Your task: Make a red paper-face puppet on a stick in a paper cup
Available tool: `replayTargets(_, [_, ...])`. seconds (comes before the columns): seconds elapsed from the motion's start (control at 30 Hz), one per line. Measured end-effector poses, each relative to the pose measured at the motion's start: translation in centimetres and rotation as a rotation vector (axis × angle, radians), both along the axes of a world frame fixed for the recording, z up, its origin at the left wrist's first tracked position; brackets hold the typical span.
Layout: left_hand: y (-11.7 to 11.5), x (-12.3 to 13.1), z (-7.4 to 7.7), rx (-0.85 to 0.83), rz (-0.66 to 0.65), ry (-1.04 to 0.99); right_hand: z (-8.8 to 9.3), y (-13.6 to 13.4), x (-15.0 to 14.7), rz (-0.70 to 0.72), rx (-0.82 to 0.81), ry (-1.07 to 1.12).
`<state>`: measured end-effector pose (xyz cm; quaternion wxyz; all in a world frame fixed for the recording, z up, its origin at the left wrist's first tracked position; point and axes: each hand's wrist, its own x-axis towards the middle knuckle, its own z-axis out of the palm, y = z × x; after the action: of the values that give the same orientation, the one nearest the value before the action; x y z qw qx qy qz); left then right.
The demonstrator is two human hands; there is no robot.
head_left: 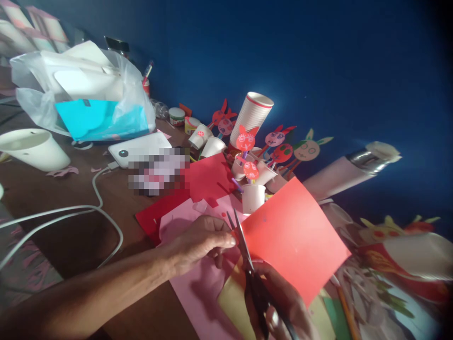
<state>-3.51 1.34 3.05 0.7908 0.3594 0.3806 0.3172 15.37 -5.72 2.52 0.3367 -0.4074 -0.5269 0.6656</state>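
My left hand (201, 241) pinches the left edge of a red paper sheet (293, 236) and holds it up over the table. My right hand (279, 302) grips dark-handled scissors (244, 250); their blades are parted at the sheet's left edge, just beside my left fingertips. Beneath lie a pink sheet (201, 283), a yellow sheet (233, 302) and darker red paper (208, 179) on the brown table (81, 236).
Paper cups with red cartoon-face cut-outs on sticks (251, 170) stand behind, by a tall cup stack (251, 118). A plastic bag with white and blue paper (85, 94), a white bowl (33, 148), a white device with cable (138, 148) and rolled paper (350, 170) surround them.
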Motion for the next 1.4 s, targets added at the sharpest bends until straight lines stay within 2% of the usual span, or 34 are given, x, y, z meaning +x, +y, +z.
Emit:
replayTargets(0.33, [0.2, -0.2, 0.5, 0.016, -0.024, 0.023, -0.9, -0.1, -0.6, -0.026, 0.018, 0.037])
replayTargets(0.73, [0.3, -0.3, 0.6, -0.031, -0.034, 0.018, -0.6, -0.5, -0.4, -0.091, 0.009, 0.033])
replayTargets(0.97, [0.4, -0.4, 0.5, -0.036, -0.061, 0.014, -0.4, -0.1, -0.1, -0.024, -0.085, 0.066])
replayTargets(1.4, [0.6, -0.4, 0.0, -0.01, -0.097, -0.001, -0.2, -0.3, 1.0, 0.01, -0.074, -0.03])
